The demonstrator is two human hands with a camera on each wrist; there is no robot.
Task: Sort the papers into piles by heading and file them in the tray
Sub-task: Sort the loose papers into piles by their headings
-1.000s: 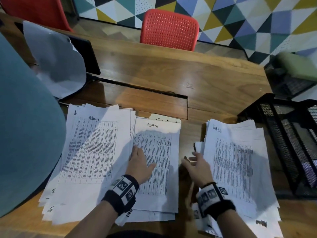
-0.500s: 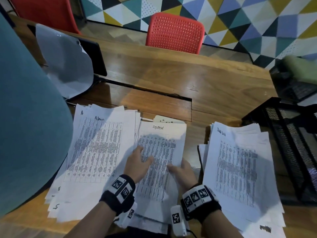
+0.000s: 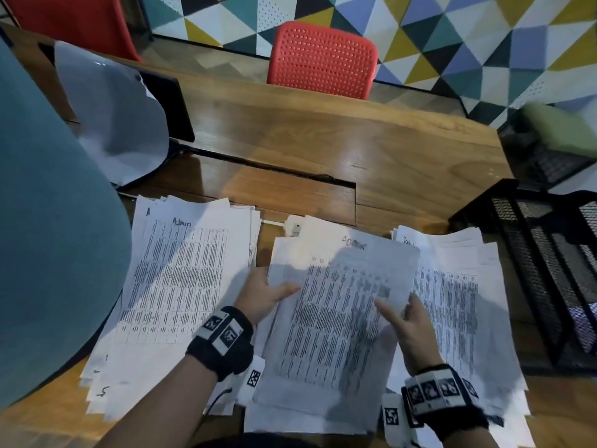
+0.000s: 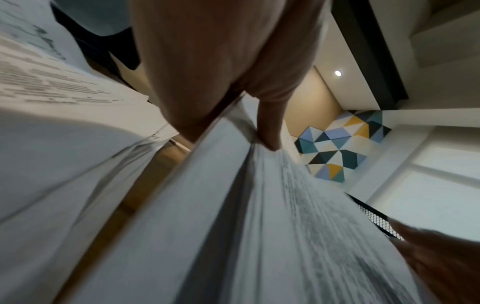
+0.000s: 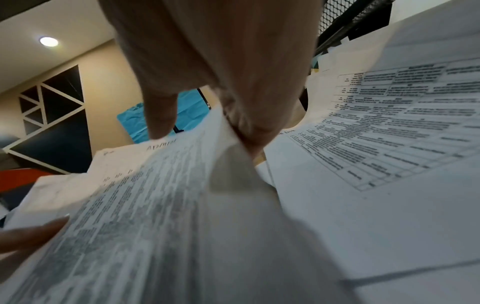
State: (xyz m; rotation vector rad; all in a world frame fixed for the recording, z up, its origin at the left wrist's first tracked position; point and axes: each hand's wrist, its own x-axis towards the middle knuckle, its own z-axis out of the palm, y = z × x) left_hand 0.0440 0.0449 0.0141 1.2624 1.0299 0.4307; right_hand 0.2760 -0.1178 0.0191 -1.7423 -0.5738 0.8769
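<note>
middle admin stack point(image 3: 332, 318) lifted between hands: left hand point(image 3: 258, 297) pinches its left edge, right hand point(image 3: 408, 331) pinches right edge.

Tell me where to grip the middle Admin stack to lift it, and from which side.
Grip the middle Admin stack at its two long side edges, about mid-height, one hand from each side. The left hand and right hand already hold it there, thumbs on top. It is loose and sagging, so a one-sided grip would probably let sheets fan out.
</note>
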